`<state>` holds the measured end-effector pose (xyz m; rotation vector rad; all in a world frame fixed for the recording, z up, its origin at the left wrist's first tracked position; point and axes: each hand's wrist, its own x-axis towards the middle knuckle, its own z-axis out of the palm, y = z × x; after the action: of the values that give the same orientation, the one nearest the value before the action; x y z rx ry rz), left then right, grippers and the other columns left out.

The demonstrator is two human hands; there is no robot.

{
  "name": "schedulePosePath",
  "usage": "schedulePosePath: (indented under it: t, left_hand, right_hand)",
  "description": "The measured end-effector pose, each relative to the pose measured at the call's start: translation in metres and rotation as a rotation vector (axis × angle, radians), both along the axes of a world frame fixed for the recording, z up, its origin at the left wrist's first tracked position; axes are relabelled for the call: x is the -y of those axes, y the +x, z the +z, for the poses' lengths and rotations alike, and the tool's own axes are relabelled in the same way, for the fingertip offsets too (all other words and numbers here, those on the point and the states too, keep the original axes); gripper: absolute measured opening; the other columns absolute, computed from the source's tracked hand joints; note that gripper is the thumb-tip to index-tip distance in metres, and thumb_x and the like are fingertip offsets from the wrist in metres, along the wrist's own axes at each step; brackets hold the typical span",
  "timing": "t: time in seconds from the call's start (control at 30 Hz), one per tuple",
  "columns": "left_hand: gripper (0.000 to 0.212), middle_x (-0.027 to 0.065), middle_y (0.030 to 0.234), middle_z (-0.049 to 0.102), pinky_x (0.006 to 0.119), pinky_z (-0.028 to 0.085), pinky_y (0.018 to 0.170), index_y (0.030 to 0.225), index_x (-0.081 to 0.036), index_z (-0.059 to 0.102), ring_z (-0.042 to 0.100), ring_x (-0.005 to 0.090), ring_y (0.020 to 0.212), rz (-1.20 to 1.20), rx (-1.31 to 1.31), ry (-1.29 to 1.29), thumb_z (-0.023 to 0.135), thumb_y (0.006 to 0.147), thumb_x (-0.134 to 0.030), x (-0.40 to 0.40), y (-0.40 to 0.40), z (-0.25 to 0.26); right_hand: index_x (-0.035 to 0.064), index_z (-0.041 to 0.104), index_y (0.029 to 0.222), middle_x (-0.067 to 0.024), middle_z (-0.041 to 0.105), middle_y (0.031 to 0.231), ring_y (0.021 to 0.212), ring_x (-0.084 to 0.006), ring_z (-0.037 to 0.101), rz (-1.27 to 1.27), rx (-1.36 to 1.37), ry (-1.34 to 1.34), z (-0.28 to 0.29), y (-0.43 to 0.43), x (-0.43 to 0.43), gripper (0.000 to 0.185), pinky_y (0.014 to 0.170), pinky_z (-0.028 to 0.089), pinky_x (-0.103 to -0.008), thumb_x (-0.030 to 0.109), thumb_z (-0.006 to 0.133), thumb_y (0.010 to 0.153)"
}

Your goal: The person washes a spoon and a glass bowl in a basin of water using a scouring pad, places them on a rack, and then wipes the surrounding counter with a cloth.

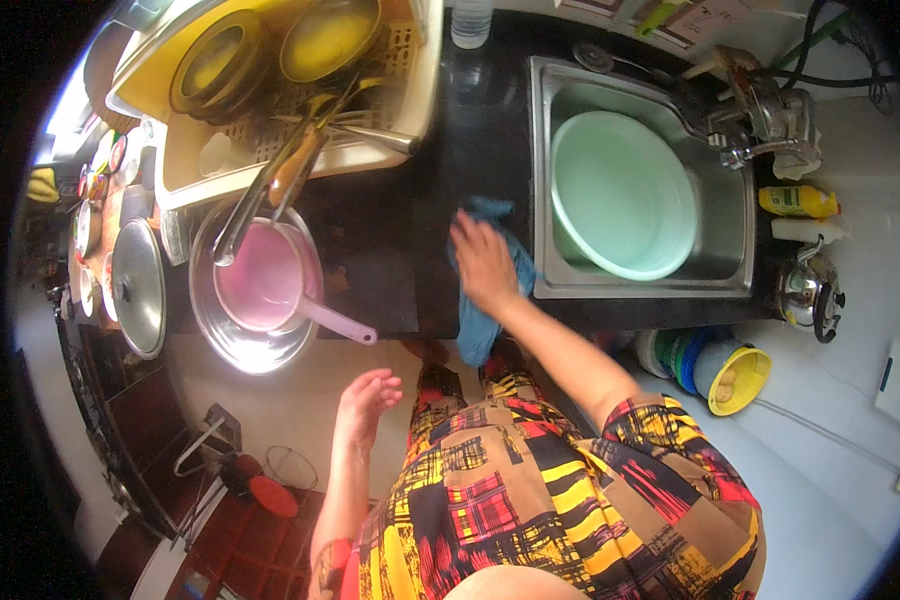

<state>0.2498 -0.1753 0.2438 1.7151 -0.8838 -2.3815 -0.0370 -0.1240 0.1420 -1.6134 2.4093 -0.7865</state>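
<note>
My right hand [486, 266] lies flat over a blue cloth [476, 322], pressing it on the black countertop [375, 225] beside the sink. One end of the cloth hangs over the counter's front edge. My left hand [367, 401] hovers in front of the counter, holding nothing, its fingers loosely bent. Nearest to it is a pink plastic saucepan-shaped dipper [259, 277], resting in a shiny steel bowl [251, 356]. To the right, a pale green plastic basin [622, 195] sits tilted in the steel sink [720, 225].
A cream dish basket [412, 142] holds pans and utensils, some handles jutting over the dipper. At left stands a round metal lid [139, 289]. A faucet [765, 150], yellow bottle [799, 201] and steel kettle [806, 292] line the right. A clear bottle [471, 22] stands behind.
</note>
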Motion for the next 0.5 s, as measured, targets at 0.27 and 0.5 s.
schedulePosePath:
  t: [0.27,0.5]
  left_hand:
    - [0.026,0.0131,0.094,0.065,0.031,0.051,0.073,0.108,0.002,0.055,0.063,0.0199,0.077,0.215,0.004,-0.046,0.055,0.089,-0.017,-0.07,0.038,0.011]
    - [0.027,0.0138,0.096,0.064,0.031,0.051,0.073,0.109,0.002,0.054,0.064,0.021,0.078,0.231,-0.033,0.095,0.054,0.09,-0.017,-0.093,0.039,-0.001]
  right_hand:
    - [0.0051,0.031,0.138,-0.0189,0.02,0.148,0.129,-0.0371,0.029,-0.411,-0.112,-0.057,-0.007,-0.234,0.136,0.059,0.104,0.028,-0.0467,0.031,0.051,0.088]
    - [0.0008,0.036,0.135,-0.0207,0.031,0.142,0.123,-0.0414,0.039,-0.148,0.277,-0.179,-0.014,-0.195,0.15,0.058,0.096,0.038,-0.0447,0.009,0.05,0.079]
